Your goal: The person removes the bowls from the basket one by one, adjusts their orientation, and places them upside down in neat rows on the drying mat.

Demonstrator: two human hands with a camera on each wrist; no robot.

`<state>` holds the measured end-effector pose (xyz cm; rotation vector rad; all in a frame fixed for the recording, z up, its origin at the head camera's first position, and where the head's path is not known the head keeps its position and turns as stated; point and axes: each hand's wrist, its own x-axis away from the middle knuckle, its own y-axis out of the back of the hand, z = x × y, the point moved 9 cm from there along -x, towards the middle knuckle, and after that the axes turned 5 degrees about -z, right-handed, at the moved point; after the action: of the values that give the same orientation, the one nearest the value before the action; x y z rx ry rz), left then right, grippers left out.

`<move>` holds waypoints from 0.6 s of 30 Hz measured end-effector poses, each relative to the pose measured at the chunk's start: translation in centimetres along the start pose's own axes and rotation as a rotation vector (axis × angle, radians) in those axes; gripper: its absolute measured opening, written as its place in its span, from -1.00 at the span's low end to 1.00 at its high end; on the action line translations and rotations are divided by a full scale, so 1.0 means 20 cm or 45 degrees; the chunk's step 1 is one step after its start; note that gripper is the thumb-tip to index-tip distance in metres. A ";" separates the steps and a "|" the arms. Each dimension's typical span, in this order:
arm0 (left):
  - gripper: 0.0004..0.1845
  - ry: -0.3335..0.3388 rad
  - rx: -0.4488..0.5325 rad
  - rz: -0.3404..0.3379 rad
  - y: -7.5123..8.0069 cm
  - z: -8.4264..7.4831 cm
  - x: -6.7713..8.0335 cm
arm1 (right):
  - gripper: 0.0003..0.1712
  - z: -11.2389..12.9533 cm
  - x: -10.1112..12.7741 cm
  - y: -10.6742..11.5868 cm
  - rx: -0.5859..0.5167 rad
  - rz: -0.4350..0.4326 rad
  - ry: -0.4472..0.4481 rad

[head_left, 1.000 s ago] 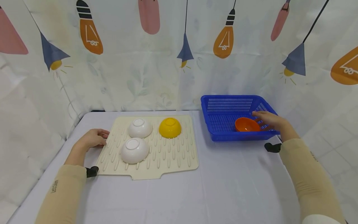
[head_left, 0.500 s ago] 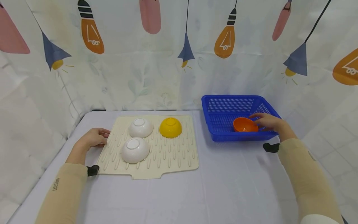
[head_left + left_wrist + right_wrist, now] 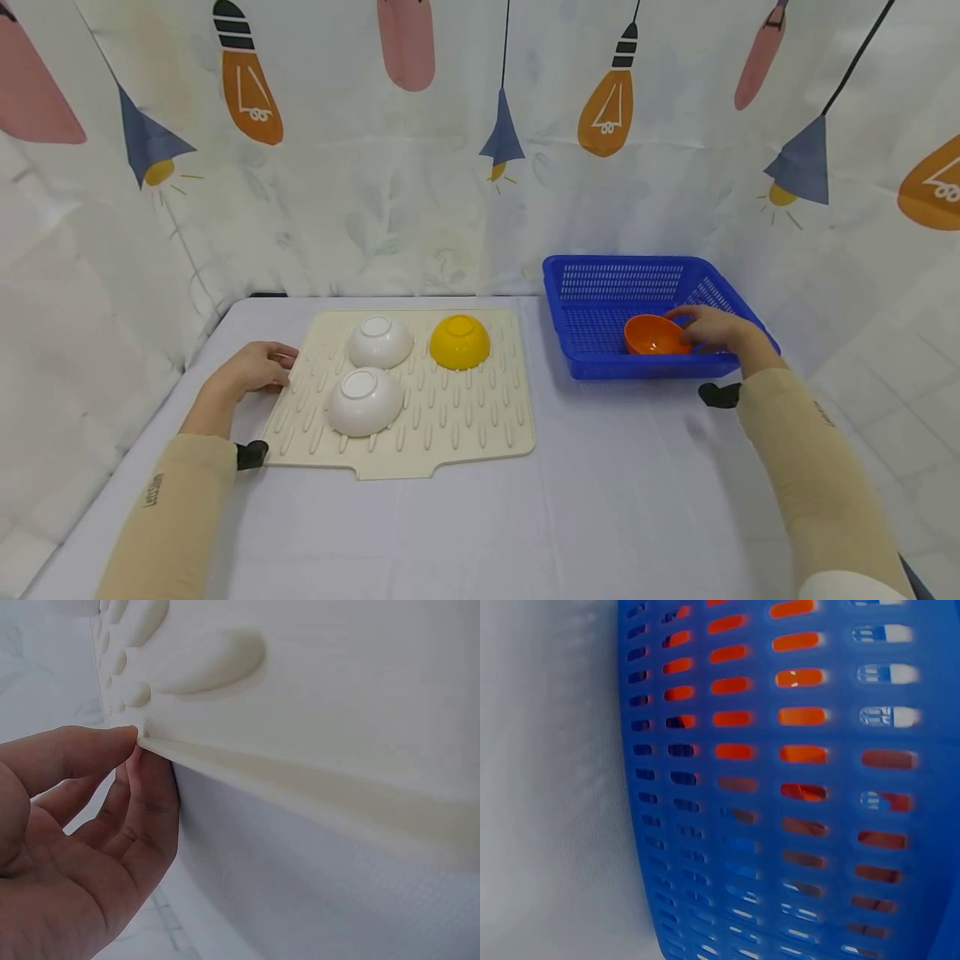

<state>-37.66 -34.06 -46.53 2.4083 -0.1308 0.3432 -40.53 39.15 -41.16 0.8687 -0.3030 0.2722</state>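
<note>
In the head view an orange bowl sits open side up in a blue slotted basket. My right hand reaches over the basket's right side and grips the bowl's right rim. The right wrist view shows the orange bowl and part of the hand through the slots of the basket wall; the fingertips are hidden there. At the left, my left hand pinches the edge of a cream ridged drying mat, the thumb on top and fingers below in the left wrist view.
Two white bowls and a yellow bowl stand upside down on the mat. A white cloth covers the table. Behind the table hangs a curtain printed with lamps and bulbs.
My right hand has moved left and down onto the orange bowl's rim. The bowl has shifted slightly left inside the basket. My left hand stays at the mat's edge.
</note>
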 end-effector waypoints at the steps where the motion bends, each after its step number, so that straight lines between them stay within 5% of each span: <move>1: -0.27 0.003 0.000 -0.001 0.00 0.00 0.00 | -0.25 0.00 0.00 0.00 -0.002 0.004 -0.004; 18: -0.29 0.012 -0.006 0.002 0.00 -0.01 0.01 | -0.27 -0.02 0.00 0.04 -0.123 -0.063 -0.025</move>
<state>-37.40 -33.89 -46.36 2.4018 -0.1290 0.3547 -40.71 39.88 -40.80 0.7829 -0.3100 0.2018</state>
